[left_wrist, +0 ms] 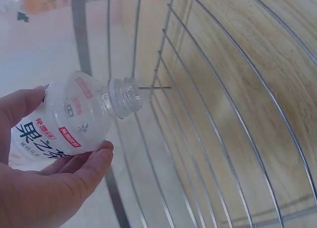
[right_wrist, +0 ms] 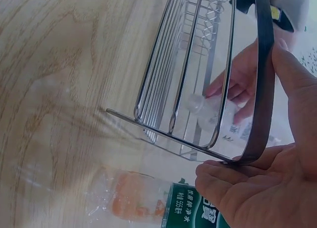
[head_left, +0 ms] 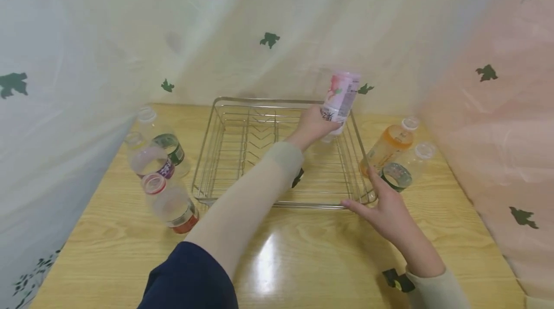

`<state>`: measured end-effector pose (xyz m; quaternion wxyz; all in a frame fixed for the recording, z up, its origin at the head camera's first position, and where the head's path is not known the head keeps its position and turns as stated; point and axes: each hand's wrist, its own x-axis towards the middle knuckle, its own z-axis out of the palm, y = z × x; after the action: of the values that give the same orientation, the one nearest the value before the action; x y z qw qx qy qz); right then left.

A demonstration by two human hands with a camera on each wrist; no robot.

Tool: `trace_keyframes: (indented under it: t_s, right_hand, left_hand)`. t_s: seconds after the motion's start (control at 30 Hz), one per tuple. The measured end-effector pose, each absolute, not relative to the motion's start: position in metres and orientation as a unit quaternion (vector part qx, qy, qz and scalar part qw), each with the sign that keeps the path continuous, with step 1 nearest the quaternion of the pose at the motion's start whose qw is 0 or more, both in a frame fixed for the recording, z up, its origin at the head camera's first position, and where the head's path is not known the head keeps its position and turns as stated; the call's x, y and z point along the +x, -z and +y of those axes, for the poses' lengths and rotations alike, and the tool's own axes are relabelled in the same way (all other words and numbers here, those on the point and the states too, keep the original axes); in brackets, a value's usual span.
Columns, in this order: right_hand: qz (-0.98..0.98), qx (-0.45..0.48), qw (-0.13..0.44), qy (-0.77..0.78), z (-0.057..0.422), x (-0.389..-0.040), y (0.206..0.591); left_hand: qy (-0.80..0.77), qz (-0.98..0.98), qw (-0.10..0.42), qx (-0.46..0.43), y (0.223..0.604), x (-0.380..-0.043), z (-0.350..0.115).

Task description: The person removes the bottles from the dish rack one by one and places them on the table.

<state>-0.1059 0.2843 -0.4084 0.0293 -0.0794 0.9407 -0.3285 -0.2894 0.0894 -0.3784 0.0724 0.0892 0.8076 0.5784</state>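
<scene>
My left hand holds a plastic bottle with a pink and white label, thumb on one side and fingers on the other. The bottle is tilted neck down, its uncapped mouth over the right part of a wire dish rack. At the rack's front right corner, my right hand grips the rim, its thumb on one side of the corner and its fingers on the other. The bottle's neck also shows through the wires in the right wrist view.
Left of the rack stand a green-banded bottle, a purple-banded bottle and a red-rimmed bottle. On the right are an orange-labelled bottle and a green-banded clear bottle. A patterned curtain hangs behind the wooden table.
</scene>
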Motion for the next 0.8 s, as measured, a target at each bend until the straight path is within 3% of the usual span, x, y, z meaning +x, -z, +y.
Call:
trace_keyframes:
  t_s: [0.6, 0.8]
  right_hand:
    - [0.940, -0.087, 0.019, 0.328, 0.284, -0.108, 0.407]
    - [0.941, -0.088, 0.014, 0.327, 0.282, -0.109, 0.408]
  left_hand:
    - [-0.502, 0.849, 0.043, 0.159, 0.333, -0.235, 0.060]
    - [-0.478, 0.858, 0.010, 0.189, 0.323, -0.215, 0.052]
